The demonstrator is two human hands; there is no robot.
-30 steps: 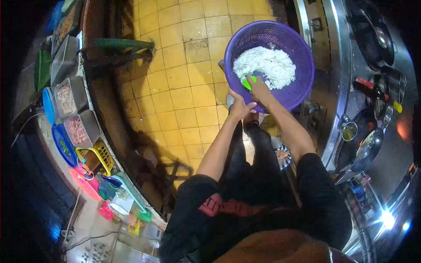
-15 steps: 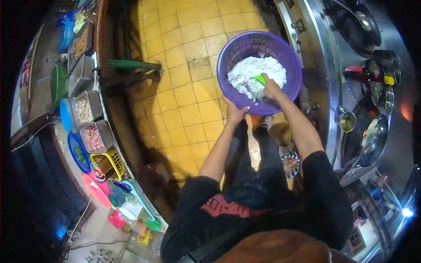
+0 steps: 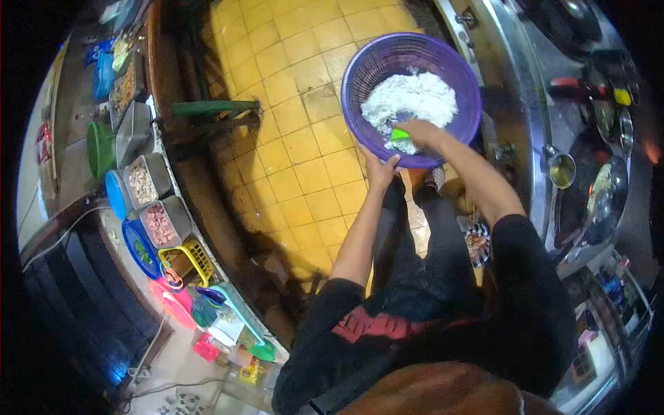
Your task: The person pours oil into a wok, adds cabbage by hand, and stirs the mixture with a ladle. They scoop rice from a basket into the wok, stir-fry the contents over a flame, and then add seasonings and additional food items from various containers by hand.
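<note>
A round purple plastic basket point(image 3: 467, 131) holds a white heap of what looks like cooked rice point(image 3: 418, 95). My left hand point(image 3: 379, 170) grips the basket's near left rim, with the thumb over the edge. My right hand point(image 3: 422, 134) is inside the basket, closed around a bright green scoop-like tool point(image 3: 399, 134) whose full shape is hidden by the fingers. The green tool is at the near side of the rice, where the heap has a hollow.
On the left counter stand a metal tray of pink diced meat point(image 3: 159, 225), a tray of pale pieces point(image 3: 142, 183) and a yellow basket point(image 3: 200, 263). To the right, a wok with food point(image 3: 602, 187) and a small pot point(image 3: 561, 170) sit on the stove. Yellow tiles point(image 3: 297, 145) cover the floor.
My right hand has drawn the green tool toward the near edge of the basket, and the hollow in the rice has grown. My left hand keeps its hold. The view has shifted slightly.
</note>
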